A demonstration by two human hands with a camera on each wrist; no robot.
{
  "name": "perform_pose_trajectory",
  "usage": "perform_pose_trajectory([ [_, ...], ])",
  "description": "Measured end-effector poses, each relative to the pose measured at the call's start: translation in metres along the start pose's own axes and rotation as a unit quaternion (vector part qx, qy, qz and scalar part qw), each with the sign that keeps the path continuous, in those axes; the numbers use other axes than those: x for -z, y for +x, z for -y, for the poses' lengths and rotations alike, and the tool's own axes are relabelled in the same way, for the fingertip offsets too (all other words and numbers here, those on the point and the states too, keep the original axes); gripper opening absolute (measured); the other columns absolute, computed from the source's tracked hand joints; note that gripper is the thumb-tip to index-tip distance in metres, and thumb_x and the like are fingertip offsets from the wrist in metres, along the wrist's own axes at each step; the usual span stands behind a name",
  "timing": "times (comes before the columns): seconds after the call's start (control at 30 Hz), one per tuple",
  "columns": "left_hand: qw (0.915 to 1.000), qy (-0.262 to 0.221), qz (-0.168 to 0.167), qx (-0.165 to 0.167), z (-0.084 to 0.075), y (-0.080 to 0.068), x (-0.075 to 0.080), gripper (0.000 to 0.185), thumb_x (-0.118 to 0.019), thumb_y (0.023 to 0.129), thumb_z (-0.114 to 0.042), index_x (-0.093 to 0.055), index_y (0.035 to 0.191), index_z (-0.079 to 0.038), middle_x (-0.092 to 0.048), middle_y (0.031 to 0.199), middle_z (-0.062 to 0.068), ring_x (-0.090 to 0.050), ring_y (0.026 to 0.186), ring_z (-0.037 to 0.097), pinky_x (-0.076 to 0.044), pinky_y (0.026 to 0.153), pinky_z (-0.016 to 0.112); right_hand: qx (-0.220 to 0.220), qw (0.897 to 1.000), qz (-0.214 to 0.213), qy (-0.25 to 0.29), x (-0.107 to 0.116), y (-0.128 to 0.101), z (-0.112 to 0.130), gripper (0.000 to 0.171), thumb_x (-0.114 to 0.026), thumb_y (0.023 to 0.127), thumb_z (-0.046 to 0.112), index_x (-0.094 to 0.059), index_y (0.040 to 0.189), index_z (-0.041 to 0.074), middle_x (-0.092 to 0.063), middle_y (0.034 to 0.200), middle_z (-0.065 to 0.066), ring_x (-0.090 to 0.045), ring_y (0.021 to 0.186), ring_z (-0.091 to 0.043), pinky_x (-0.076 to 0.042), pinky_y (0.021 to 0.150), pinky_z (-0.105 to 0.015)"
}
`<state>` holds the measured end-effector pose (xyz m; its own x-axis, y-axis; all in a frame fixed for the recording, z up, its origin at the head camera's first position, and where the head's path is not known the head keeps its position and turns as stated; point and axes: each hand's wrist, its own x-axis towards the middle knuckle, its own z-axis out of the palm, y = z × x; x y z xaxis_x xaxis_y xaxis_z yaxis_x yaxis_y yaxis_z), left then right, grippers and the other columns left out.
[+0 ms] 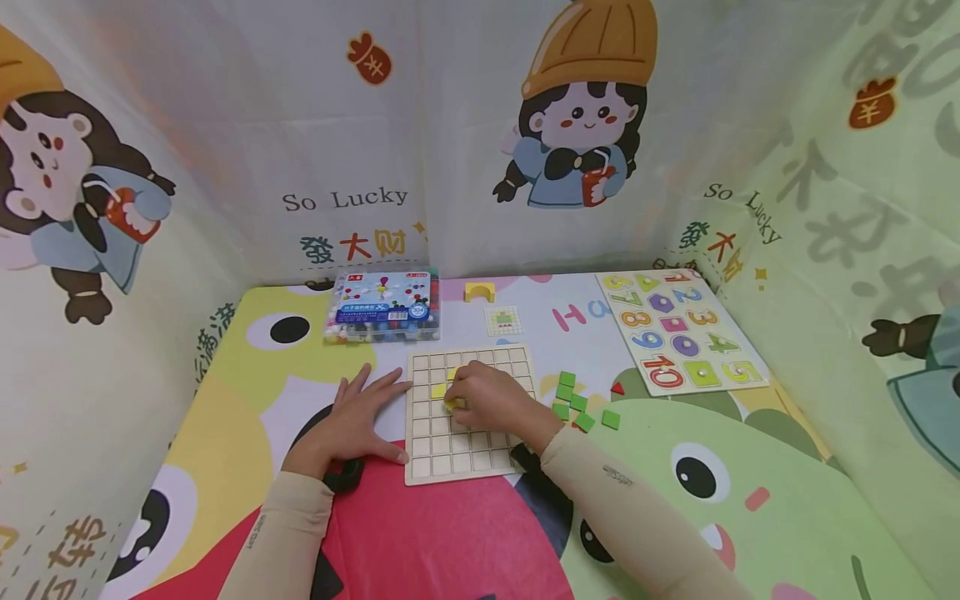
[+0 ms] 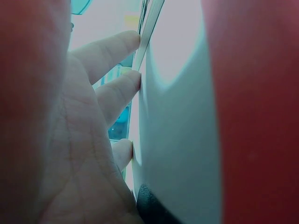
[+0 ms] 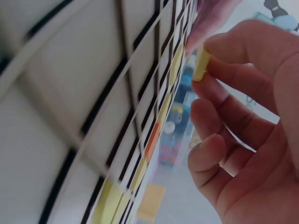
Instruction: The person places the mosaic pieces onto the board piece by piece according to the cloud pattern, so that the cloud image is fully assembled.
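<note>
The likeliest slip, as I judge it, is the yellow tile [image 3: 202,64] tipping onto a grid rib instead of dropping flat into a cell, since the right hand [image 1: 487,400] pinches it by its thin edges with fingers [image 3: 243,44] curled close over the wooden grid board [image 1: 468,462]; a nudge could also disturb the yellow tiles already seated near the board's 12 o'clock side. The board itself might slide if the left hand [image 1: 360,421] lifts, for that hand lies flat on the table at the board's 9 o'clock edge, fingers [image 2: 112,51] straight and spread, tips touching the rim. The right wrist is bent down, forearm coming in from 5 o'clock. Green tiles [image 1: 577,402] lie loose at the board's 3 o'clock.
</note>
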<state>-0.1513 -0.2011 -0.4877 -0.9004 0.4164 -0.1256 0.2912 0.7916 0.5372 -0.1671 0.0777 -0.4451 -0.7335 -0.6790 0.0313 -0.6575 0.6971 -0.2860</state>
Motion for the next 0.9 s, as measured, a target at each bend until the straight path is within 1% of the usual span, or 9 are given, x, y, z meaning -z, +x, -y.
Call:
perform_pose_trajectory([
  [0.13, 1.0000, 0.001, 0.000, -0.001, 0.000, 0.000, 0.000, 0.116, -0.095, 0.060, -0.062, -0.049, 0.160, -0.027, -0.030, 0.176, 0.006, 0.001, 0.163, 0.049, 0.005, 0.126, 0.077, 0.001, 1.000, 0.020, -0.009, -0.003, 0.008, 0.005, 0.019, -0.075, 0.098, 0.023, -0.083, 0.115, 0.017, -0.077, 0.119, 0.000, -0.064, 0.116, -0.018, -0.058, 0.100, -0.031],
  [0.2, 1.0000, 0.000, 0.001, -0.002, 0.000, 0.000, 0.001, 0.116, -0.095, 0.060, -0.062, -0.049, 0.160, -0.026, -0.030, 0.176, 0.006, 0.001, 0.163, 0.049, 0.005, 0.126, 0.077, 0.003, 1.000, 0.026, -0.016, -0.005, 0.011, 0.006, 0.018, -0.074, 0.100, 0.023, -0.083, 0.115, 0.018, -0.077, 0.118, 0.002, -0.064, 0.113, -0.017, -0.058, 0.098, -0.029],
  [0.4, 1.0000, 0.001, 0.000, -0.002, -0.001, 0.000, 0.001, 0.116, -0.096, 0.059, -0.062, -0.049, 0.160, -0.026, -0.030, 0.175, 0.006, 0.001, 0.163, 0.050, 0.004, 0.126, 0.077, 0.009, 0.999, 0.027, -0.042, -0.008, 0.016, 0.009, 0.016, -0.073, 0.101, 0.024, -0.084, 0.111, 0.019, -0.077, 0.113, 0.002, -0.063, 0.105, -0.015, -0.059, 0.091, -0.027],
  [0.67, 1.0000, 0.002, 0.001, -0.003, 0.000, 0.000, 0.001, 0.116, -0.095, 0.060, -0.062, -0.048, 0.160, -0.026, -0.030, 0.175, 0.006, 0.001, 0.163, 0.050, 0.004, 0.125, 0.077, -0.005, 0.998, 0.037, -0.059, -0.007, 0.018, 0.015, 0.015, -0.072, 0.102, 0.026, -0.084, 0.110, 0.021, -0.075, 0.113, 0.003, -0.059, 0.102, -0.014, -0.059, 0.084, -0.025],
  [0.9, 1.0000, 0.002, 0.001, -0.003, -0.001, 0.000, 0.002, 0.117, -0.095, 0.060, -0.062, -0.048, 0.160, -0.025, -0.030, 0.175, 0.007, 0.001, 0.163, 0.050, 0.004, 0.125, 0.077, -0.003, 0.997, 0.026, -0.076, -0.011, 0.020, 0.016, 0.012, -0.073, 0.101, 0.024, -0.084, 0.106, 0.022, -0.074, 0.109, 0.003, -0.058, 0.097, -0.012, -0.058, 0.077, -0.024],
])
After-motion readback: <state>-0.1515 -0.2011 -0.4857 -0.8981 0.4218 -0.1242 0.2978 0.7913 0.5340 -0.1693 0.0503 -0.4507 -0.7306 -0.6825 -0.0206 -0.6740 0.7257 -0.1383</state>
